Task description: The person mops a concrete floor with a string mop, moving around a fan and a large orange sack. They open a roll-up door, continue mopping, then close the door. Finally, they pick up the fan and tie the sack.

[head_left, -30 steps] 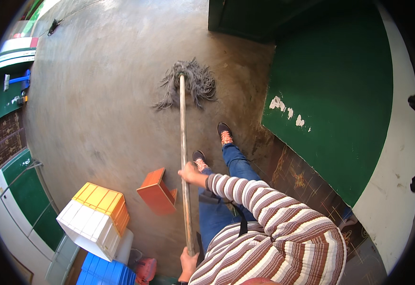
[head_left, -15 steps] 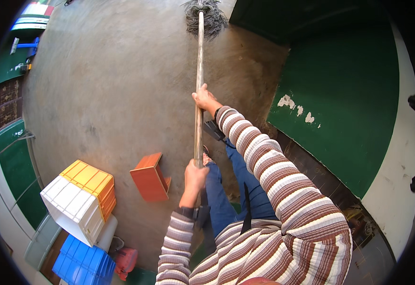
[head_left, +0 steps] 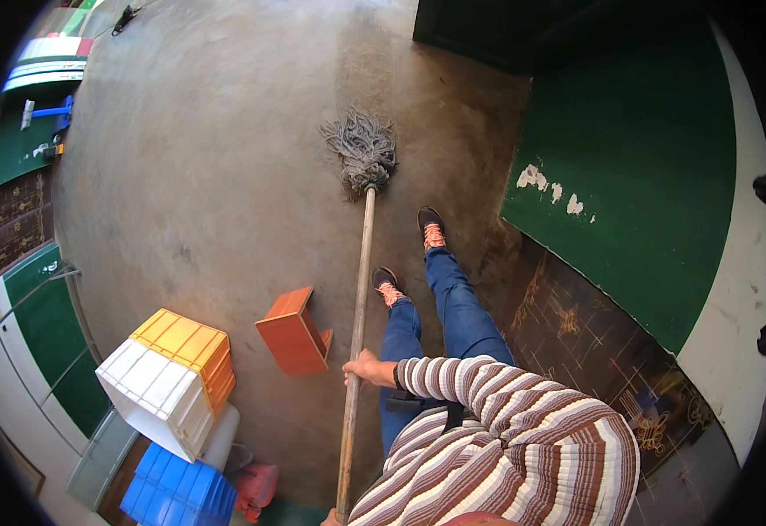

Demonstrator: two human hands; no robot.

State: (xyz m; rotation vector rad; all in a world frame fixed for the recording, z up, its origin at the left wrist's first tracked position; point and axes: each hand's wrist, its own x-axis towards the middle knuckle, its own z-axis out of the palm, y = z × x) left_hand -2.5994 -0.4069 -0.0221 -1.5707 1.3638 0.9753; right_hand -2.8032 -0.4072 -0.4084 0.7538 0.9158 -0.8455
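A string mop with a long wooden handle (head_left: 360,289) runs up the middle of the view. Its grey mop head (head_left: 363,149) lies on the concrete floor, strands fanned out on the far side. My right hand (head_left: 365,368) is closed round the handle at about its middle, beside my left thigh. Down at the lower edge, my left hand (head_left: 332,518) grips the handle's end; only a small part of that hand shows. A darker, damp-looking strip of floor (head_left: 363,66) stretches away beyond the mop head.
A small reddish-brown wooden stool (head_left: 295,331) lies left of the handle. Farther left are a white crate (head_left: 150,386), a yellow crate (head_left: 194,342), a blue crate (head_left: 177,491) and a red item (head_left: 256,487). A green-and-white wall (head_left: 619,202) borders the right side.
The mop head has been drawn back across the floor toward me. Both hands have come nearer my body, the left almost out of view. Both my shoes now show beside the mop.
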